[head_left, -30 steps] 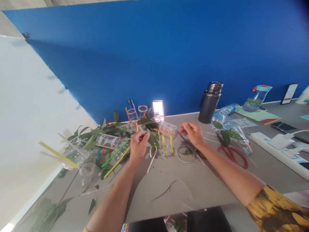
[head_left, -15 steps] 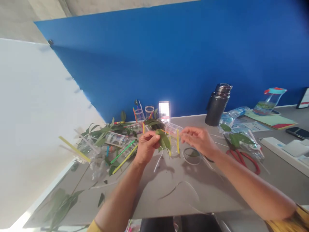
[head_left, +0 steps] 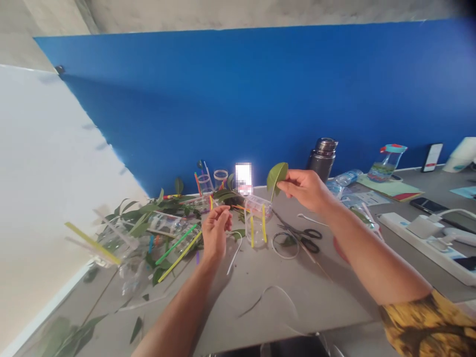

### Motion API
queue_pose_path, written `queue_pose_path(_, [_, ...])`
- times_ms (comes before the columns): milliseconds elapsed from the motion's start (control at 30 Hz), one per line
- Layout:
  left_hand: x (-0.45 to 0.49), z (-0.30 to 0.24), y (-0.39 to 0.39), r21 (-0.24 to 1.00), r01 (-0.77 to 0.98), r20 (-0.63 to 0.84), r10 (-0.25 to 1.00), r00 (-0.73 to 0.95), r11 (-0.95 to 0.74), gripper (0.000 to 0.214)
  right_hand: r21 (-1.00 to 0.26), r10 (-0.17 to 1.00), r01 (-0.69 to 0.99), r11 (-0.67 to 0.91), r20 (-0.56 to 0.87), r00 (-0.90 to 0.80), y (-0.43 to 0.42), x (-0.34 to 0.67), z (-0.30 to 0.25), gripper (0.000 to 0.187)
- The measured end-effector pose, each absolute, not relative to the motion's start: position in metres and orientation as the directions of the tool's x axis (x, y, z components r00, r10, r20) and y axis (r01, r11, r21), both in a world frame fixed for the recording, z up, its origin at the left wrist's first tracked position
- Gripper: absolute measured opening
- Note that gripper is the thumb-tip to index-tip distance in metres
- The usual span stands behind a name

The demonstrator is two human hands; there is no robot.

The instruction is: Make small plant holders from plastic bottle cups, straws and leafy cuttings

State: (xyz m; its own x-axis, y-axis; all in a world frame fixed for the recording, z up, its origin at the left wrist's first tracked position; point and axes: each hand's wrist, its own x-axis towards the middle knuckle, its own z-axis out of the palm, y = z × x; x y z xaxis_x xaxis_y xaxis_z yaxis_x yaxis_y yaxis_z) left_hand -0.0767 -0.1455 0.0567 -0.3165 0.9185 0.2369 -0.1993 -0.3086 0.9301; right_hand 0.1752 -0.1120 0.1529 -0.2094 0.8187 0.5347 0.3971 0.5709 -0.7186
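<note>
My right hand [head_left: 303,187] is raised above the table, pinching a green leaf [head_left: 277,176] between thumb and fingers; its pale stem points down. Lower and further left is my left hand [head_left: 216,229], with its fingers curled against the thumb; whatever may be in them is too small to make out. Between the hands stands a clear cut plastic bottle piece [head_left: 256,233] with yellow strips on it. To its right lie a clear ring-like piece [head_left: 285,245] and a pair of black-handled scissors [head_left: 308,239]. A bent white strip [head_left: 235,254] curves beside my left hand.
Leafy stems, clear bottles and coloured straws [head_left: 180,258] are heaped at the left. A dark flask [head_left: 323,158] stands by the blue panel [head_left: 230,99]. Further right are a jug [head_left: 385,166], a power strip [head_left: 427,248] and a phone [head_left: 427,206]. A thin wire [head_left: 273,288] lies in front.
The leaf has passed from my left hand to my right, which has lifted it up. My left hand has drawn slightly away, and the view has turned rightward, bringing the scissors into sight.
</note>
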Motion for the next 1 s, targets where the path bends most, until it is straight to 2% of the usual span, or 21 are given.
queue_pose_path(167, [-0.076,0.037,-0.138,0.941,-0.067,0.295,0.902,-0.316,-0.332,0.031,-0.691,0.803,0.416,0.591,0.552,-0.225,-0.099,0.165,0.143,0.032])
queue_pose_path(367, [-0.067,0.038,-0.147,0.911,0.116,0.412,0.883,-0.226,-0.396,0.043,-0.613,0.780,0.497,0.614,0.568,-0.262,-0.091,0.157,0.133,0.038])
queue_pose_path(467, [-0.066,0.039,-0.149,0.905,0.122,0.425,0.882,-0.203,-0.408,0.044,-0.581,0.779,0.545,0.605,0.572,-0.255,-0.089,0.160,0.132,0.040])
queue_pose_path(600, [-0.066,0.037,-0.149,0.930,0.086,0.368,0.908,-0.199,-0.358,0.045,-0.570,0.783,0.564,0.598,0.567,-0.257,-0.087,0.162,0.130,0.040])
queue_pose_path(800, [-0.067,0.033,-0.146,0.943,0.031,0.330,0.922,-0.204,-0.331,0.044,-0.539,0.737,0.526,0.658,0.602,-0.307,-0.083,0.159,0.123,0.038])
queue_pose_path(1000, [-0.068,0.029,-0.144,0.947,0.015,0.318,0.931,-0.178,-0.320,0.046,-0.628,0.769,0.444,0.639,0.531,-0.357,-0.080,0.165,0.121,0.032])
